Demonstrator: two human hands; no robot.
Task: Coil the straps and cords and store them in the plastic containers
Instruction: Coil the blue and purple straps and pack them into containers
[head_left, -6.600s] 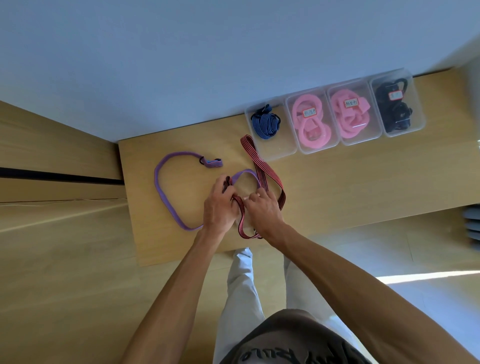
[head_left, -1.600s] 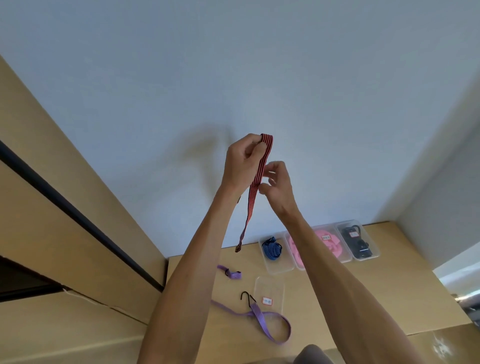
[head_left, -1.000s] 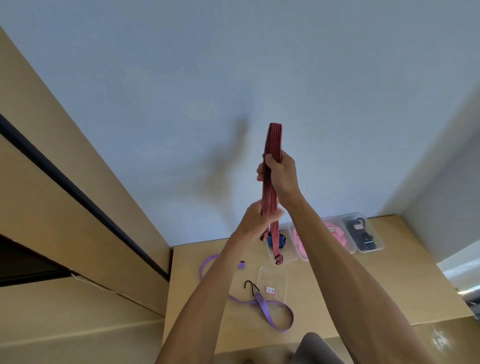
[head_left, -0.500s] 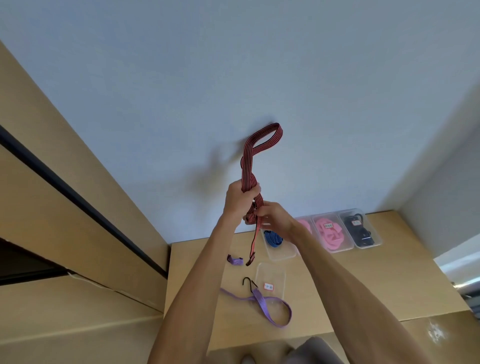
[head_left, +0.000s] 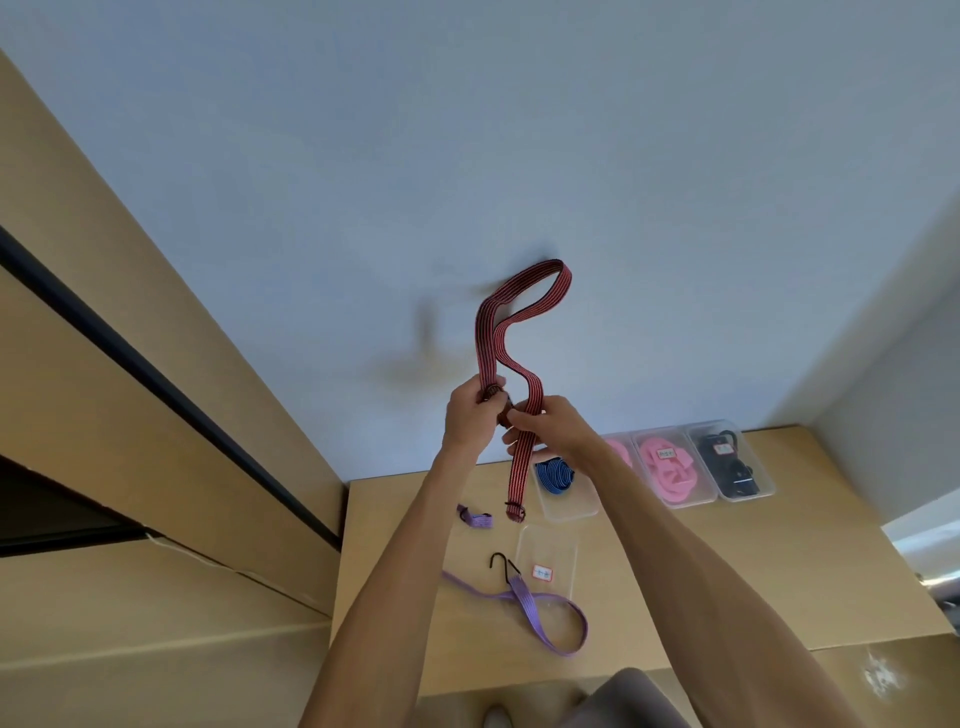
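Gripping red strap (head_left: 487, 332) w/ both hands; wood table (head_left: 779, 561), blue-grey wall (head_left: 467, 130).

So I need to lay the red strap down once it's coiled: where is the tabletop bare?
Bare wood lies on the table right of the clear lid, in front of the pink and black containers. It is crowded at left, where the purple strap sprawls. Both hands hold the red strap aloft.
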